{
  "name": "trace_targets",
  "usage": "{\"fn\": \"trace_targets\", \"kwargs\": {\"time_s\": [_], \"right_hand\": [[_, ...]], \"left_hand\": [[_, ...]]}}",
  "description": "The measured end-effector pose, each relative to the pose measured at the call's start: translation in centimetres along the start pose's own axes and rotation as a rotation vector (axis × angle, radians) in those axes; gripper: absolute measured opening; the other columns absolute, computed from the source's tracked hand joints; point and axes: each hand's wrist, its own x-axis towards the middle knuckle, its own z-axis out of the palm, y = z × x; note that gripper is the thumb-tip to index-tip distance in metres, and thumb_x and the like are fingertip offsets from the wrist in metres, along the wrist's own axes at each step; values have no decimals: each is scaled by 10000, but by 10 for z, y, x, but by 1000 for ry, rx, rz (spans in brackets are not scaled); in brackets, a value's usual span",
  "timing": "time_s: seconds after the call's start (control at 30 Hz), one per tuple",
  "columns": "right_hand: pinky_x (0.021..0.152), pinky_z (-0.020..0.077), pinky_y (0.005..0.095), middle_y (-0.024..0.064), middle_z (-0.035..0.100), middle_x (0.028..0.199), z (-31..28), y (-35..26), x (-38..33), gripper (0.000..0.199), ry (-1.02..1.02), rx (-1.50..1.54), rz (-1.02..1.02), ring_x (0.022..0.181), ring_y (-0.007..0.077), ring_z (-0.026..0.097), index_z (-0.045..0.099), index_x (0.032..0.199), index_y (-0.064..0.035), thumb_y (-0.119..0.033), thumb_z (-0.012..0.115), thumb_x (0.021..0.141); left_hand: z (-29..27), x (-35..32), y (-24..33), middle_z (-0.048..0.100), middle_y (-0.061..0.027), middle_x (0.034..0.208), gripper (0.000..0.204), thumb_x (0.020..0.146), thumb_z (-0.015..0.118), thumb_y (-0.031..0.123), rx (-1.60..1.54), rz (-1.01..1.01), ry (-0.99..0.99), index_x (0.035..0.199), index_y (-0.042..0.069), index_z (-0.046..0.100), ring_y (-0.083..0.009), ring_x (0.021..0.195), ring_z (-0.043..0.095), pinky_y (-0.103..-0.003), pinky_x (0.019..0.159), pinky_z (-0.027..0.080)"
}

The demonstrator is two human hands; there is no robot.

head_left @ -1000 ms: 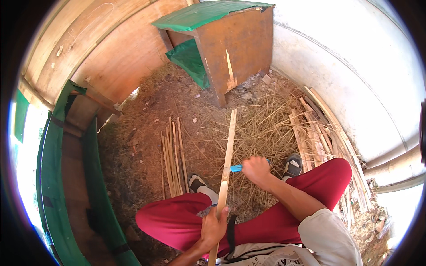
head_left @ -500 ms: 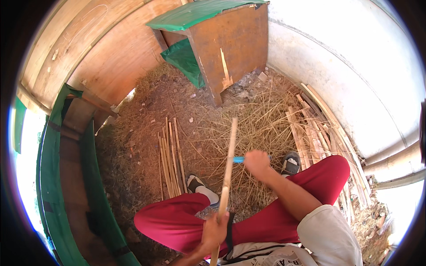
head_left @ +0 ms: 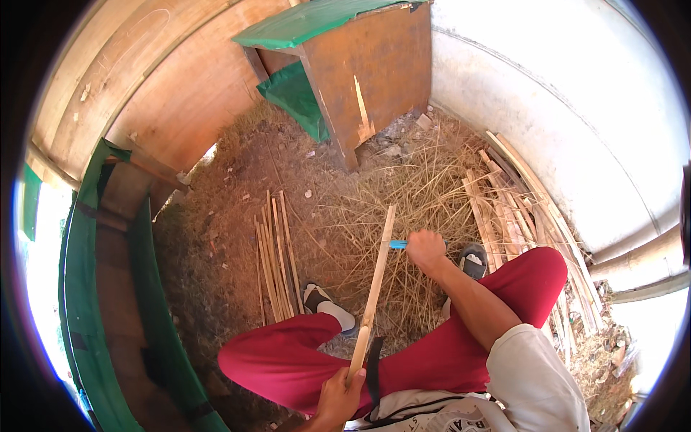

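Note:
A long, pale bamboo strip slants up from my lap, its far end above the strewn straw. My left hand is closed round its lower part, near my waist. In my right fist is a slim blue tool; my fingers cover most of it, so its exact kind does not show. The tool's left end touches or nearly touches the strip close to the strip's far end. A dark band lies over my thigh beside the left hand.
Several thin strips lie on the ground left of my foot. Split bamboo pieces are piled along the white wall at right. Dry shavings cover the ground ahead, before a wooden cabinet. Green-covered shelving stands at left.
My left hand has moved slightly down toward me, and the strip's far end has shifted right and nearer. My right hand with the blue tool has moved slightly right and farther away.

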Motion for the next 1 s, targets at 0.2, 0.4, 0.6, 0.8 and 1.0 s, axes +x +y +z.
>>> {"fn": "trace_targets", "kwargs": {"time_s": [0.2, 0.4, 0.6, 0.8, 1.0], "right_hand": [[603, 555, 480, 173, 676, 736, 5, 12, 7, 204, -40, -8, 47, 662, 367, 685, 699, 759, -20, -162, 586, 852], [699, 568, 460, 169, 708, 856, -2, 19, 11, 194, -155, -46, 135, 796, 352, 711, 726, 870, -32, -163, 584, 872], [756, 569, 457, 176, 713, 960, -4, 18, 7, 222, -248, -75, 138, 915, 347, 710, 735, 946, -42, -170, 560, 896], [734, 567, 464, 185, 711, 885, 18, 56, 6, 177, -91, -127, 158, 850, 354, 714, 728, 873, -22, -151, 606, 872], [764, 569, 476, 210, 710, 904, 19, 44, 14, 152, -128, -34, 273, 892, 349, 717, 721, 877, -7, -138, 652, 841]], "left_hand": [[13, -10, -31, 580, -112, 669, 338, 970, 577, 329, 86, 30, 36, 933, -4, 621, -225, 638, 561, -414, 562, 452], [43, -9, -136, 679, -192, 838, 341, 970, 540, 377, 455, 171, 44, 1008, 58, 654, -410, 814, 678, -516, 629, 508], [21, -42, -135, 678, -195, 1037, 340, 974, 554, 355, -55, -85, -117, 1129, 74, 667, -340, 913, 678, -430, 750, 529], [17, -64, -139, 639, -153, 941, 327, 971, 575, 342, -254, -191, -6, 1089, 48, 654, -253, 862, 624, -400, 724, 496], [-26, -60, -67, 563, -77, 711, 325, 974, 598, 314, -68, -253, 141, 972, -9, 634, -139, 673, 529, -348, 586, 436]]}}
